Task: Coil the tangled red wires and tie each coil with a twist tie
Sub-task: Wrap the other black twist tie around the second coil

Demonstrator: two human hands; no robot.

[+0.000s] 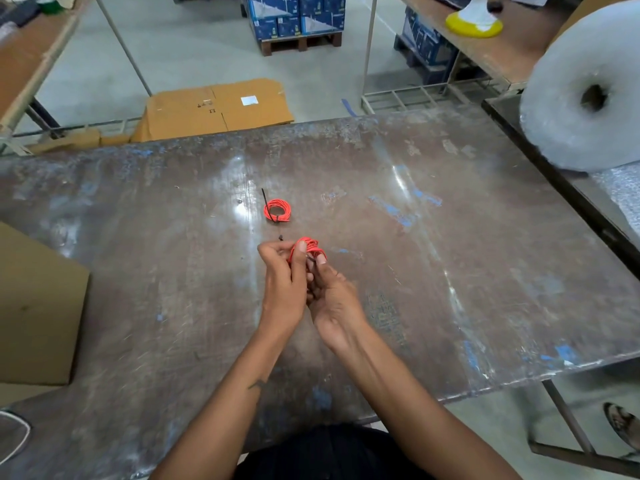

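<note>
Second red wire coil (309, 249) held above worktop (450, 258), tie not yet closed.
Light, springy, likely to unwind; best pinched across the bundle where black tie (281, 238) crosses. Left hand (282, 289) and right hand (330, 296) fingers curled on coil. Finished tied coil (277, 210) near beyond; bubble-wrap roll (585, 95) well apart, nothing obstructing.
</note>
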